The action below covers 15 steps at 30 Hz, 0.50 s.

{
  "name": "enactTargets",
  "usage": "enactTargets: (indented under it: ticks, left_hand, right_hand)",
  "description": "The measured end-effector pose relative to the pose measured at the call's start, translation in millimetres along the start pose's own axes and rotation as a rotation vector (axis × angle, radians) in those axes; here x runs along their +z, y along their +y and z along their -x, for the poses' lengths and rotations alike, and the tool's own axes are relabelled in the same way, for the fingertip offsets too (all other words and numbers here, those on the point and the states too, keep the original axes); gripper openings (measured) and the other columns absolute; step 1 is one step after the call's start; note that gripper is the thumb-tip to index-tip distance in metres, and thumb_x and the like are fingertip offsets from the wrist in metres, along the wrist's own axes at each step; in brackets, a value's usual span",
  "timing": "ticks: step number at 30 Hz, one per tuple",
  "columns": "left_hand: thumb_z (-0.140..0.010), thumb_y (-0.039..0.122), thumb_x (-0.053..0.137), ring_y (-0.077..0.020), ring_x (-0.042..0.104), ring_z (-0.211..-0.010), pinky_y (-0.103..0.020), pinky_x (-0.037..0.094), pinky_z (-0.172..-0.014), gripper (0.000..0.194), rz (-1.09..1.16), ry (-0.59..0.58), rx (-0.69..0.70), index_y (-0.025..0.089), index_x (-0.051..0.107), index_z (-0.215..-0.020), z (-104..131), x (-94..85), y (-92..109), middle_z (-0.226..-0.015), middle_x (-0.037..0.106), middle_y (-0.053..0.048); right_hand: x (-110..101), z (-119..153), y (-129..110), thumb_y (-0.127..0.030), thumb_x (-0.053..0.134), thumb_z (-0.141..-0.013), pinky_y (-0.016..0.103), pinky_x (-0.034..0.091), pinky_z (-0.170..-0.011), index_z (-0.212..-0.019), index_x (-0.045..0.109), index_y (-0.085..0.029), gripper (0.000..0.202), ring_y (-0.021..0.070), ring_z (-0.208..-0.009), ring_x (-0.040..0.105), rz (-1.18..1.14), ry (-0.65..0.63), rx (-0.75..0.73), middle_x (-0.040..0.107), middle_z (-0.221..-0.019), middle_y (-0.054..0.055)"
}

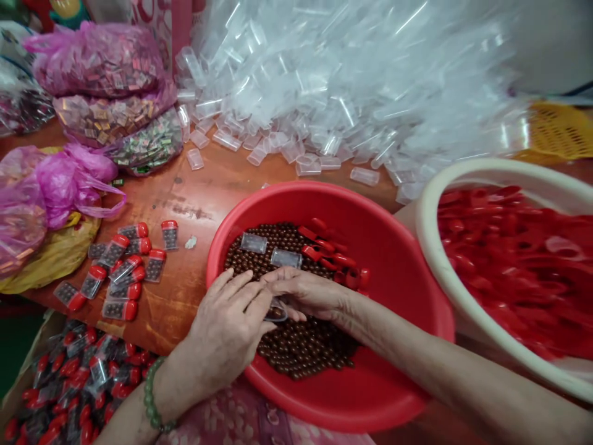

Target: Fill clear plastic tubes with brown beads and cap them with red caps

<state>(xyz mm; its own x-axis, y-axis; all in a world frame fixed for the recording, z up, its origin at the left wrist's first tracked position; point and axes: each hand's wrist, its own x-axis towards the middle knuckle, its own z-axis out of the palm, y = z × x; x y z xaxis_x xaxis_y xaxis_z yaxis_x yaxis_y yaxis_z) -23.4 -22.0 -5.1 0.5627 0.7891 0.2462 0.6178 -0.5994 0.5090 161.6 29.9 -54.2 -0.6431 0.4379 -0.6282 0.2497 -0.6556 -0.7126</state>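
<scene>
Round red plastic basin (393, 247), smooth, softly glossy; small round brown beads (306, 352), shiny; clear rectangular plastic containers (254, 243), glossy; orange-brown desk (204, 179), smooth with a sheen; knotted pink plastic bag (58, 185), thin and crinkled.

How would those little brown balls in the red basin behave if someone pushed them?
The brown balls would probably roll and scatter easily, being round and loose. Their shiny highlights suggest a smooth, perhaps slippery surface. The red basin has a raised wall that would likely stop most strays.
</scene>
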Motion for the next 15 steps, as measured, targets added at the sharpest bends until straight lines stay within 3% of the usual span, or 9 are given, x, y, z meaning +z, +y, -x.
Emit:
enactTargets:
  ticks: [4,7,10,12,15]
  left_hand:
    - [-0.088,0.018,0.059,-0.0185,0.067,-0.096,-0.033,0.052,-0.091,0.014,0.363,0.084,-0.064,0.017,0.064,-0.101,-12,-1.1,8,-0.101,0.073,-0.006]
    - [-0.087,0.013,0.058,-0.0147,0.065,-0.102,-0.025,0.049,-0.092,0.012,0.566,0.072,-0.165,0.016,0.062,-0.098,-16,-6.1,16,-0.108,0.070,-0.007]
    - [-0.088,0.010,0.052,-0.0159,0.060,-0.110,-0.026,0.047,-0.096,0.016,0.537,0.061,-0.199,0.013,0.058,-0.102,-15,-9.8,19,-0.118,0.064,-0.012]
    - [-0.088,0.011,0.051,-0.0152,0.061,-0.106,-0.024,0.048,-0.093,0.015,0.515,0.024,-0.190,0.014,0.057,-0.101,-12,-11.4,18,-0.115,0.064,-0.011]
    - [-0.088,0.014,0.056,-0.0135,0.065,-0.093,-0.022,0.050,-0.084,0.013,0.464,-0.011,-0.178,0.016,0.059,-0.101,-11,-12.5,15,-0.102,0.068,-0.007]
  right_hand:
    - [3,9,-4,-0.055,0.053,-0.074,0.018,0.029,-0.033,-0.066,0.047,-0.019,0.038,0.0058,-0.031,0.034,0.061,-0.005,-0.090,0.042,-0.041,-0.007]
    - [4,20,-9,-0.055,0.050,-0.081,0.021,0.038,-0.041,-0.070,0.053,-0.017,0.040,0.0084,-0.039,0.044,0.169,0.018,-0.166,0.051,-0.049,-0.003]
    - [10,37,-14,-0.042,0.056,-0.085,0.026,0.048,-0.063,-0.082,0.061,-0.016,0.027,0.0148,-0.068,0.060,0.284,0.086,-0.244,0.064,-0.077,0.004]
    - [16,52,-14,-0.033,0.056,-0.087,0.029,0.048,-0.079,-0.088,0.063,-0.017,0.018,0.0186,-0.089,0.062,0.445,0.148,-0.305,0.066,-0.095,0.007]
    - [14,74,-9,-0.021,0.050,-0.090,0.030,0.045,-0.086,-0.099,0.064,-0.019,0.017,0.0189,-0.098,0.061,0.837,0.251,-0.338,0.065,-0.104,0.008]
